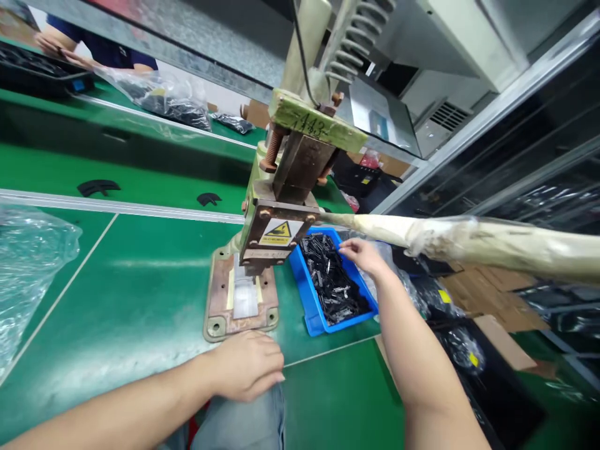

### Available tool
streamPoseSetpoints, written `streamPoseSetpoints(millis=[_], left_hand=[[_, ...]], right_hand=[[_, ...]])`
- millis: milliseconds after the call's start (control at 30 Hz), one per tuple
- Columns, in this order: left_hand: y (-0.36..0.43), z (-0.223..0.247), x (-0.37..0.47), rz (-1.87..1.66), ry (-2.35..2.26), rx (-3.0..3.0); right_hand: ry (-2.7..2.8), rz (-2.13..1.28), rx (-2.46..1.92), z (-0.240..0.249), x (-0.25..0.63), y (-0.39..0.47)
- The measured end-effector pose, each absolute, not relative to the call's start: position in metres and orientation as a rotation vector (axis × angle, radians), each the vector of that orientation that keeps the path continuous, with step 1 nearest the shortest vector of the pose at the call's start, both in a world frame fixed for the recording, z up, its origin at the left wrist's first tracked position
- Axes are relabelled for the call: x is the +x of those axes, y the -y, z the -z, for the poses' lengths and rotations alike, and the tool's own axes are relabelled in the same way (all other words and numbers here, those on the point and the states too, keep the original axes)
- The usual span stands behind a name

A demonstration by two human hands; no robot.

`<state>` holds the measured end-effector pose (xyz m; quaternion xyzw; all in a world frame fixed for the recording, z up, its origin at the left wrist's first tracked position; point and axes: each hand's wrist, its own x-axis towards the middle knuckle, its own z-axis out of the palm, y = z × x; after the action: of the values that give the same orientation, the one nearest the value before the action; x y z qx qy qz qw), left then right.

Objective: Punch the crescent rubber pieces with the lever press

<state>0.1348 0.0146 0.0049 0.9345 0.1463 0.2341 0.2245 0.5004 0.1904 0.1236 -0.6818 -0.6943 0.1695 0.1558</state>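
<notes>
A hand press (281, 231) with a yellow warning label stands on the green table, its long wrapped lever (450, 240) reaching right. Below its ram, a pale plate (245, 299) lies on the rusty base (219, 294). My left hand (248, 365) rests at the table's edge just in front of the base, fingers curled together, nothing visible in it. Over the right rim of a blue bin (308, 304) is my right hand (360, 255), its fingers pinched; what they hold, if anything, is too small to tell. Many small black parts (332, 281) fill the bin.
Two curved black pieces (98, 187) (209, 199) lie beyond the metal strip. Clear plastic wrap (32, 262) covers the left side. Behind, a person (107, 47) works by a black tray (37, 69). Cardboard (492, 294) and bagged parts (462, 350) are at the right.
</notes>
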Motion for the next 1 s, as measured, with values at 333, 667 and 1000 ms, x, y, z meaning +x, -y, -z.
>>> streamPoseSetpoints(millis=[333, 667, 1000], left_hand=[[-0.011, -0.008, 0.132, -0.704, -0.404, 2.650], [-0.010, -0.003, 0.133, -0.808, -0.430, 2.745], [-0.007, -0.005, 0.131, -0.809, -0.463, 2.777]], right_hand=[[2.372, -0.472, -2.110, -0.106, 0.458, -0.113], [2.211, -0.108, -2.291, -0.115, 0.460, -0.109], [2.285, -0.053, -2.314, -0.098, 0.441, -0.113]])
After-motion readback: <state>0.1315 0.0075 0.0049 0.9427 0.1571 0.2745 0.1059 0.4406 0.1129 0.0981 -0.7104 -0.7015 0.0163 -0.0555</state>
